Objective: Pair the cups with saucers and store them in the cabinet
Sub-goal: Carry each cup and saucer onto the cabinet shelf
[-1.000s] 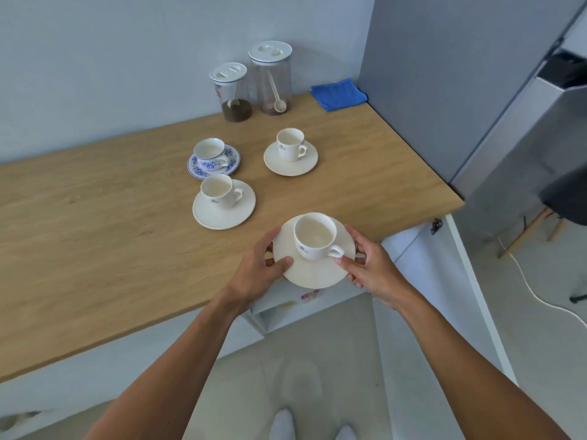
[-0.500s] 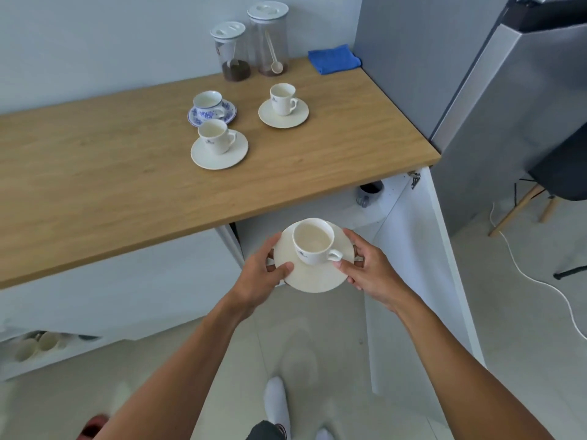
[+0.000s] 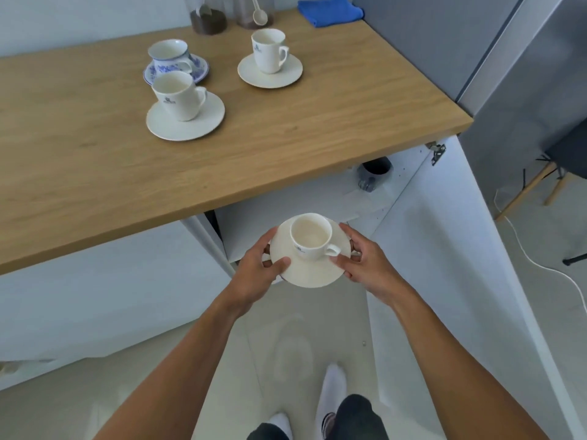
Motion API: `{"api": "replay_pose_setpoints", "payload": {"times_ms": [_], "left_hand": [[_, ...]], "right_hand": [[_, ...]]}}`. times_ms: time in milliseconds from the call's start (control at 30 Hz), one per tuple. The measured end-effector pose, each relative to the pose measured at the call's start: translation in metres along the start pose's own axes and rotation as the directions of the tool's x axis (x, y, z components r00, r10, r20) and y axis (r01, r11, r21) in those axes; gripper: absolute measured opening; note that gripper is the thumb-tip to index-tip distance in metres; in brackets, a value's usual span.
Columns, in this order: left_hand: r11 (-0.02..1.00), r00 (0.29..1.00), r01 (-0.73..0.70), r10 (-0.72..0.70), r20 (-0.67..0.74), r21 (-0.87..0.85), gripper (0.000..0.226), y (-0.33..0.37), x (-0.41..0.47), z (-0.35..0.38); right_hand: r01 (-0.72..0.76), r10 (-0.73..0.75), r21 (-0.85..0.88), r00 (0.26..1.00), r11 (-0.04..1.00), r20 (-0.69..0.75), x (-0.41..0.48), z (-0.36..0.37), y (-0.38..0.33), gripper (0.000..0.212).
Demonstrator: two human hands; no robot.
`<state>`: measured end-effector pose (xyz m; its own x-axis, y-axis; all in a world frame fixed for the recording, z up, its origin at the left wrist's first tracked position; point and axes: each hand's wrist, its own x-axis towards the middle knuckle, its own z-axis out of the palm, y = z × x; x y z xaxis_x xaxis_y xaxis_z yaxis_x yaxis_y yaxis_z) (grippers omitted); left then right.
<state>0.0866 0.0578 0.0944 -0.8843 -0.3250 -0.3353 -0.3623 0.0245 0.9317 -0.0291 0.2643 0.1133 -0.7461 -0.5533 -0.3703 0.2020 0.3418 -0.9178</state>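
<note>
A cream cup (image 3: pixel 309 236) stands upright on a cream saucer (image 3: pixel 305 271), held in the air below the counter edge, in front of the open cabinet (image 3: pixel 286 204). My left hand (image 3: pixel 259 268) grips the saucer's left rim and my right hand (image 3: pixel 365 260) grips its right rim. On the wooden counter (image 3: pixel 286 138) stand three more pairs: a cream cup (image 3: pixel 178 95) on a cream saucer (image 3: pixel 203 125), a cream cup (image 3: pixel 268 49) on a saucer (image 3: pixel 286 76), and a blue-patterned cup (image 3: pixel 168 57) on a blue-patterned saucer (image 3: pixel 200 66).
The open cabinet door (image 3: pixel 444 265) swings out at the right beside my right arm. A dark object (image 3: pixel 374 168) sits inside the cabinet. Two jars (image 3: pixel 209 20) and a blue cloth (image 3: pixel 330 9) are at the counter's back. A chair (image 3: pixel 565 160) and cable are far right.
I have lifted the cup and saucer off the counter's front edge and lowered them to the open cabinet under the counter. The view dropped and moved closer.
</note>
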Motion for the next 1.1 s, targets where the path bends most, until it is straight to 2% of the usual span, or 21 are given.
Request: {"api": "replay_pose_setpoints", "payload": {"times_ms": [167,533,867,1100], "left_hand": [[1.0,0.999,-0.02,0.02,-0.031,0.001,0.064,-0.043,0.077,0.006],[0.981,0.981,-0.179,0.183,-0.058,0.072,0.066,-0.129,0.244,0.016],[0.979,0.976,-0.192,0.198,-0.087,0.075,0.069,-0.13,0.32,0.003],[0.93,0.958,-0.215,0.261,-0.122,0.297,0.068,-0.114,0.377,-0.019]], "right_hand": [[-0.008,0.006,-0.05,0.999,0.999,-0.039,0.079,-0.011,0.048,0.072],[0.162,-0.165,-0.082,0.986,0.983,-0.02,0.248,-0.041,0.132,0.076],[0.248,-0.25,-0.053,0.968,0.967,-0.025,0.336,-0.043,0.139,0.076],[0.276,-0.28,-0.084,0.96,0.957,-0.034,0.399,-0.046,0.126,0.076]]}}
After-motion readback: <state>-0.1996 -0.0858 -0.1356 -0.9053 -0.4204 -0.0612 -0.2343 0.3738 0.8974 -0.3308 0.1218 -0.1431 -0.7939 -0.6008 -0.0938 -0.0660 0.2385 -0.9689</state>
